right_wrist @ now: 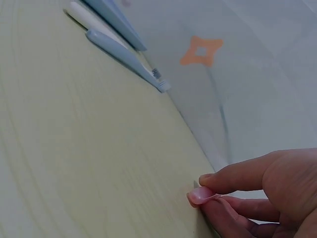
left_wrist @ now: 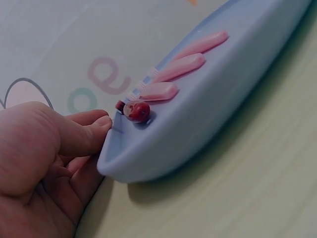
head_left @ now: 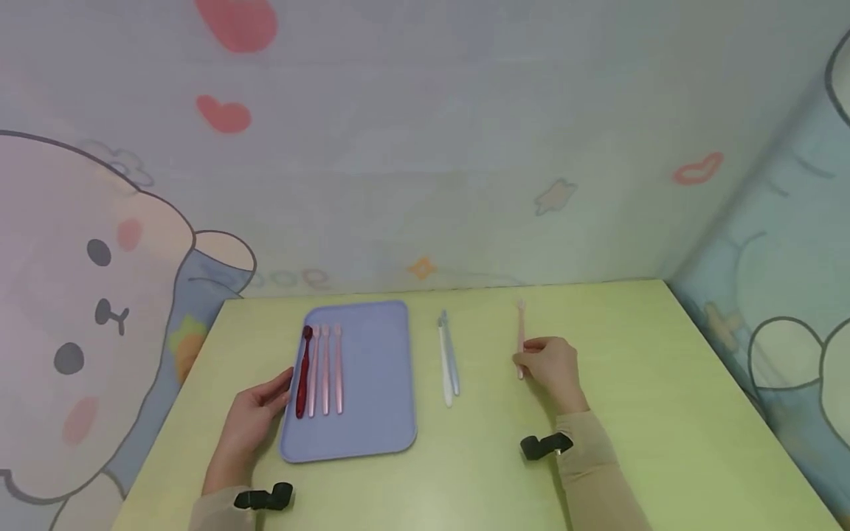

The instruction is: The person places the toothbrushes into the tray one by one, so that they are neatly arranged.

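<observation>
My right hand [head_left: 550,369] pinches a pink toothbrush [head_left: 521,324] by its handle, at the right part of the table. In the right wrist view, the rounded handle end [right_wrist: 200,195] shows between thumb and fingers. At the left, my left hand [head_left: 249,420] holds the left rim of a blue-purple tray [head_left: 378,383], thumb and forefinger at the edge. Inside the tray, a dark red toothbrush [head_left: 303,376] lies leftmost, beside three pink toothbrushes [head_left: 326,372] in a row, heads toward the back.
Between the tray and my right hand, a white toothbrush [head_left: 445,369] and a light blue toothbrush [head_left: 452,361] lie side by side on the yellow-green table [head_left: 664,405]. A patterned cloth [head_left: 465,147] hangs behind the table's back edge.
</observation>
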Available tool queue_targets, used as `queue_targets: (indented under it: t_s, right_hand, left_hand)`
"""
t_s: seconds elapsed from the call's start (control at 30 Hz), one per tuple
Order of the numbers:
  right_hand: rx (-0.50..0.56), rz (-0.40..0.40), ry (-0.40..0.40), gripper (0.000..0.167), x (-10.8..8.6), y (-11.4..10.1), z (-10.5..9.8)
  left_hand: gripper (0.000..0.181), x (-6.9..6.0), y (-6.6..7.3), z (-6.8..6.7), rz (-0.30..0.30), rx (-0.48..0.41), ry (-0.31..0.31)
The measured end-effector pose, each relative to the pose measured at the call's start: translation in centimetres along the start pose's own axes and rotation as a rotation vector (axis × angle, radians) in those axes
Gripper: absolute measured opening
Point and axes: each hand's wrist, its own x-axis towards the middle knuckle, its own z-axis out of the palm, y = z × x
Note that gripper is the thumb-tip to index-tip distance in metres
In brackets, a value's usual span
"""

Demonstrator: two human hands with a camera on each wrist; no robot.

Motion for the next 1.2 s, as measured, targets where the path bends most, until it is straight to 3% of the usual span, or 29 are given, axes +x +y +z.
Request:
queue_targets:
  t_s: [0.17,0.4,0.87,1.2]
  right_hand:
    - [0.017,0.002,-0.023,0.033,0.29,0.53,-0.37]
    - [0.123,0.032,-0.096,0.038,0.32,0.19,-0.31]
    - [0.147,0.065,-0.104,0.041,0.45,0.80,-0.54]
    - [0.266,0.112,-0.142,0.047,0.49,0.73,-0.83]
  left_hand:
    - [0.050,-0.15,0.37,0.26,0.016,-0.001,-0.006]
    - [0.051,-0.36,0.24,-0.30,-0.017,-0.033,-0.011]
    - [0.050,-0.11,0.10,0.38,-0.009,-0.048,-0.011]
    - [0.050,-0.16,0.15,0.27,-0.008,-0.046,-0.013]
